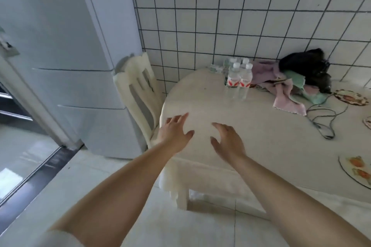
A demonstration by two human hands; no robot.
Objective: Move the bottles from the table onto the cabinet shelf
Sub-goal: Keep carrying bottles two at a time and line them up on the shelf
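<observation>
— Near the upper middle of the frame, the water bottles (237,78) stand on the table (251,126). Heavy?
— Probably full, smooth plastic; hold the body. Left hand (174,132) and right hand (228,140) are spread, holding nothing.

The bottles (239,80) were clear glossy plastic; the surface (230,118) wore matt cream cloth; wall tiles (220,16) and floor (112,182) looked smooth, glazed.

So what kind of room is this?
Probably a home kitchen or dining corner: a white square-tiled wall, a round cream table holding clear plastic water bottles and patterned plates, and a tall pale fridge.
</observation>
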